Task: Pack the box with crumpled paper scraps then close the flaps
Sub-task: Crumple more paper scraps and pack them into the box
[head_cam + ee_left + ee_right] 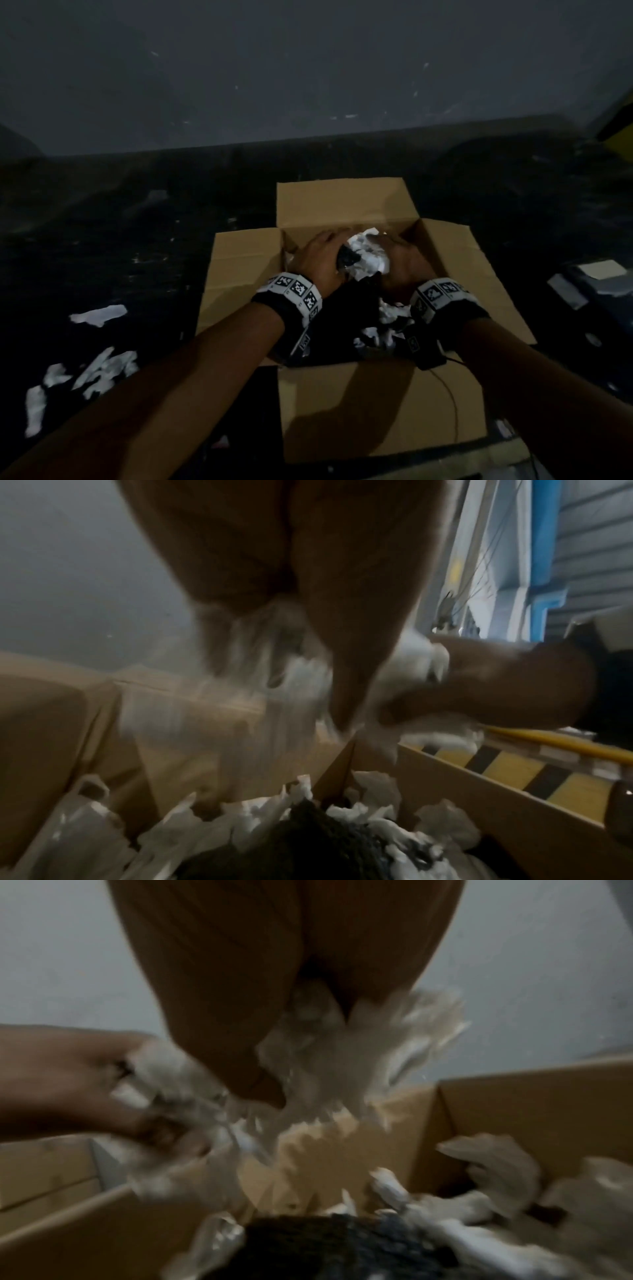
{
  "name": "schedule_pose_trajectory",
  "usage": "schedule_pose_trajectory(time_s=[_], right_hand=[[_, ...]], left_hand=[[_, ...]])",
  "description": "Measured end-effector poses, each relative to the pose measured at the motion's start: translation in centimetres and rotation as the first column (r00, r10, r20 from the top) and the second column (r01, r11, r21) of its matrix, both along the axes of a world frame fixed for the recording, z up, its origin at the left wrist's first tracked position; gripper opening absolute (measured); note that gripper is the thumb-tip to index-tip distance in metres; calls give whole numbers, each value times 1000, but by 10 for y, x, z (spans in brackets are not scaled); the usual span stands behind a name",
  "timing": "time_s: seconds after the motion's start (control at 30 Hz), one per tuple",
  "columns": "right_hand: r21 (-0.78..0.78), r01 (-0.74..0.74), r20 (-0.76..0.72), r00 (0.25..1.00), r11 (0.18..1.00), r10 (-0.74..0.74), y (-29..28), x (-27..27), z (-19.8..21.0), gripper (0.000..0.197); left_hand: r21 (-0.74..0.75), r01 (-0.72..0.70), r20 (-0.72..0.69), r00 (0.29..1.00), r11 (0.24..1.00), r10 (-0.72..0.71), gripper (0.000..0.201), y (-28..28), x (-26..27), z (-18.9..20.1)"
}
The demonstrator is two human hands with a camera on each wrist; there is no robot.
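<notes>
An open cardboard box [342, 202] sits on the dark floor with all its flaps spread outward. Over the box's far half, my left hand [320, 255] and right hand [399, 262] grip a wad of white crumpled paper [366, 257] between them. In the blurred left wrist view my left hand [308, 631] clutches the paper [301, 674], with my right hand [496, 685] at its side. The right wrist view shows the same paper [342, 1056] under my right hand [267, 1015]. More paper scraps [390, 315] and a dark textured item [342, 1245] lie inside the box.
Loose white paper scraps [99, 313] lie on the floor left of the box, with a bigger scatter [85, 377] nearer me. Flat pale pieces [599, 270] lie to the right. A grey wall [308, 68] stands behind. A yellow-and-black striped edge [514, 772] runs beyond the right flap.
</notes>
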State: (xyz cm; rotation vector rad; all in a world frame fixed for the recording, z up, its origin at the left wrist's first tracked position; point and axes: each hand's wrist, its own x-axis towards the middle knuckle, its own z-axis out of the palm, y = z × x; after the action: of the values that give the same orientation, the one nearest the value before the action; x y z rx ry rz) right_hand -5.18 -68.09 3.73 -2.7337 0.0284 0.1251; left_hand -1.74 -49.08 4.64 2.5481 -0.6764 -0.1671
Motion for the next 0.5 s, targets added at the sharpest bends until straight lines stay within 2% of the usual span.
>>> schedule_pose_trajectory(time_s=[0.07, 0.13, 0.2, 0.3, 0.43, 0.5], right_hand=[[6, -77, -90, 993, 997, 78, -16, 9, -7, 103], [-114, -186, -177, 970, 976, 164, -32, 17, -11, 115], [-212, -281, -210, 948, 936, 238, -40, 19, -8, 124], [-164, -359, -232, 919, 919, 318, -47, 25, 3, 113], [-165, -270, -318, 925, 949, 208, -43, 58, -11, 84], [-177, -288, -363, 908, 941, 209, -36, 67, -24, 88]], left_hand=[[208, -14, -37, 999, 978, 22, 113, -1, 9, -3], [311, 27, -83, 997, 950, -1, 136, 2, 16, -1], [368, 70, -113, 993, 927, -30, 148, 6, 23, 5], [362, 94, -183, 983, 927, -28, 146, 7, 35, 3], [296, 173, -253, 963, 940, -98, 132, -19, 44, -13], [338, 211, -290, 950, 917, -112, 126, -37, 45, -30]])
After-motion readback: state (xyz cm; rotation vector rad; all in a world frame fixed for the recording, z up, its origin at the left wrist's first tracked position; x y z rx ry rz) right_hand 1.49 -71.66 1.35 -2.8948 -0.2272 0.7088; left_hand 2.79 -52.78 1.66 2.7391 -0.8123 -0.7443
